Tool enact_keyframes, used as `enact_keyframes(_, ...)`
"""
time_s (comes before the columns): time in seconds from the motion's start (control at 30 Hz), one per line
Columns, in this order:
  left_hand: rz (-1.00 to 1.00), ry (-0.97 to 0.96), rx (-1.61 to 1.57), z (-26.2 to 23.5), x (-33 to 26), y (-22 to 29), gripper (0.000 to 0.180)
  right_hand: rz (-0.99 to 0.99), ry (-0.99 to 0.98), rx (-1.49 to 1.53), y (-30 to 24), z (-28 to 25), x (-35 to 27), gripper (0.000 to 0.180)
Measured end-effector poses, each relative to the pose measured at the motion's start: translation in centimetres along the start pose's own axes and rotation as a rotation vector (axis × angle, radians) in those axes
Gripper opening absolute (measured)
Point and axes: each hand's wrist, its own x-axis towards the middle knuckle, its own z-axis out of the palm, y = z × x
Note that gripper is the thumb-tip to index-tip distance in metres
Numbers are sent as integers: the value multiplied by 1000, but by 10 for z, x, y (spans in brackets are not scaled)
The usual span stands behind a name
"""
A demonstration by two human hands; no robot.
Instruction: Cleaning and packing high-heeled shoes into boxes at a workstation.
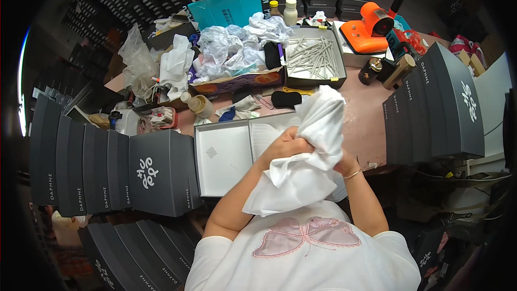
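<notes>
Nearest, held up over the lap: a white cloth bag point(309, 151), bunched and bulging, its top rising to a peak above the table edge. Left hand point(284, 148) closed in a fist on the bag's crumpled middle, knuckles up. Right hand point(344, 166) mostly hidden behind the fabric, wrist with a thin bracelet showing; pressed against the bag's right side, but whether gripping or flat cannot be told.

Just behind the bag, lying on the pink table point(366, 124): an open grey box point(223, 159), white inside, partly covered by the cloth. To the left, a row of dark grey boxes point(107, 170) standing side by side; to the right, another such stack of grey boxes point(436, 105) leaning.

Farther back: a small pale bottle point(196, 103) on its side, a black pouch point(285, 98), a tray of white sticks point(314, 56), a heap of crumpled white wrapping point(237, 48), and an orange machine point(369, 29) at the far right.
</notes>
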Motion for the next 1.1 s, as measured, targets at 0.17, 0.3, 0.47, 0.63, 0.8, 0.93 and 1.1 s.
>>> enact_keyframes(0.17, 69, -150, -121, -4, 15, -53, 25, 52, 51, -79, -9, 14, -71, 106)
enact_keyframes(0.3, -15, -152, 268, -8, 5, -58, 28, 64, 3, -305, -17, 5, -95, 109)
enact_keyframes(0.47, 325, 98, 1387, -34, -12, -33, 37, -5, 65, -410, -50, 31, -98, 107)
enact_keyframes(0.63, 722, 619, 1608, -42, -24, -22, 30, -104, -147, -838, -88, 97, -39, 101)
enact_keyframes(0.8, 363, 729, 620, -107, -14, -84, 39, -59, -100, -1335, -59, 98, 16, 100)
enact_keyframes(0.93, 47, 730, -260, -136, 16, -150, 47, 92, 3, -1447, -12, 43, 54, 102)
enact_keyframes(1.1, 166, 773, -216, -107, -3, -170, 47, 276, 88, -1733, 40, 1, 87, 96)
